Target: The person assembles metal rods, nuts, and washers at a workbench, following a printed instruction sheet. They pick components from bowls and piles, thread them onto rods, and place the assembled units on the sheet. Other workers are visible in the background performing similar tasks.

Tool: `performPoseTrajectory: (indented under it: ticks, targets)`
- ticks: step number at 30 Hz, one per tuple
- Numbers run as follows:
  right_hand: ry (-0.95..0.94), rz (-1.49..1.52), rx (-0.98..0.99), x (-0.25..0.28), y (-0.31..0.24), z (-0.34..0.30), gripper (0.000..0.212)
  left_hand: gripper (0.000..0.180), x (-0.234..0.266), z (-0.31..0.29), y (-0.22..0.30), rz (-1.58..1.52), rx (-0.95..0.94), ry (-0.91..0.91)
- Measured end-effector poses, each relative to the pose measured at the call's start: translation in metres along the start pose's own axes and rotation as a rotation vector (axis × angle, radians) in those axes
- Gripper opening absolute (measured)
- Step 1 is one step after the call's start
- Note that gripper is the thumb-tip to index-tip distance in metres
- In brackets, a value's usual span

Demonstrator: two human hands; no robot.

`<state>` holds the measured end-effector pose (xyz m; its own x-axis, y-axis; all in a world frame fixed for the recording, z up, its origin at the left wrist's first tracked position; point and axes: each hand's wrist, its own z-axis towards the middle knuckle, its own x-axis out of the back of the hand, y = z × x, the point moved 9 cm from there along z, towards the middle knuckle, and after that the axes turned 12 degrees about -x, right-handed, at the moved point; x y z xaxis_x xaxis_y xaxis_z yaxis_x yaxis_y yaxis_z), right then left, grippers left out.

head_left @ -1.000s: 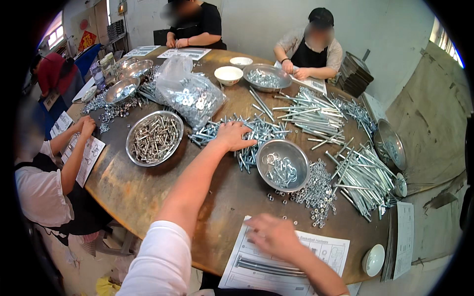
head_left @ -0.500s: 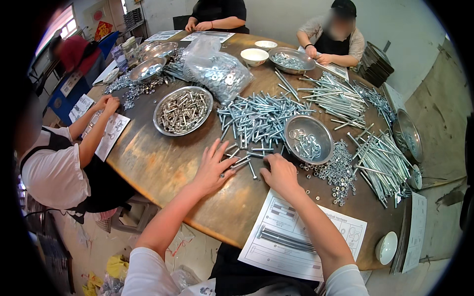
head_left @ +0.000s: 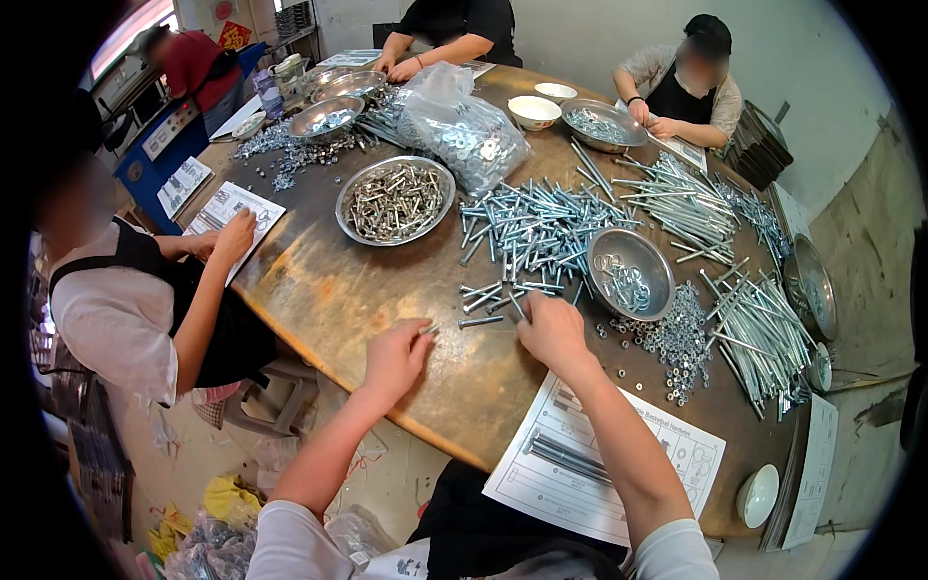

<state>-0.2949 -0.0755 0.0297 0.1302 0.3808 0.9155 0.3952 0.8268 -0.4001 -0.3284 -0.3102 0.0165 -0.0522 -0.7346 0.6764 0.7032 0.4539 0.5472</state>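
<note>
My left hand [head_left: 394,358] is closed above the bare tabletop, with the end of a small silver bolt [head_left: 430,329] showing at its fingertips. My right hand [head_left: 553,332] has its fingertips down on a short bolt [head_left: 518,306] at the near edge of a bolt pile [head_left: 541,227]. Several loose bolts [head_left: 481,322] lie just left of it. Under my right forearm is a printed sheet [head_left: 522,483], with long metal rods [head_left: 561,456] lying side by side on it.
A steel bowl of rings [head_left: 663,290] stands beside spilled nuts [head_left: 681,348]. Left of the bolts are a bowl of short fasteners [head_left: 449,193] and a plastic bag of washers [head_left: 474,135]. Long bolts [head_left: 764,338] are heaped right. Co-workers sit left [head_left: 126,300] and across the table.
My left hand has drawn back toward me from the loose bolts, its spread fingers now closed around a bolt. My right hand has closed in on a bolt. The view has shifted slightly.
</note>
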Motion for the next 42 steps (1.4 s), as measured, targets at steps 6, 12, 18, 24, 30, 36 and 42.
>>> performPoseTrajectory:
  ticks: [6, 12, 18, 24, 30, 36, 42]
  targets:
    - [0.058, -0.081, 0.317, -0.031, -0.040, 0.023, 0.011, 0.015, -0.021, 0.046, 0.042, -0.058, -0.129, 0.030]
    - [0.124, -0.212, 0.408, -0.030, -0.047, 0.024, 0.007, 0.013, -0.059, 0.041, 0.037, 0.162, -0.218, -0.063]
    - [0.112, -0.199, 0.427, -0.020, -0.025, 0.018, 0.012, 0.016, -0.061, 0.052, 0.042, 0.168, -0.290, -0.131]
    - [0.173, 0.450, 0.095, 0.082, 0.054, -0.058, 0.029, 0.017, -0.053, 0.039, 0.087, -0.234, -0.259, -0.239]
    - [-0.083, 1.139, -0.376, 0.044, 0.130, -0.111, 0.017, 0.018, -0.105, 0.004, 0.195, -0.288, -0.566, -0.507]
    - [0.142, 0.397, -0.225, 0.064, 0.140, -0.155, 0.015, 0.016, -0.120, 0.009, 0.191, -0.404, -0.389, -0.507]
    - [0.137, -0.063, 0.053, 0.053, 0.102, -0.184, 0.028, 0.018, -0.136, 0.016, 0.194, -0.301, -0.482, -0.390]
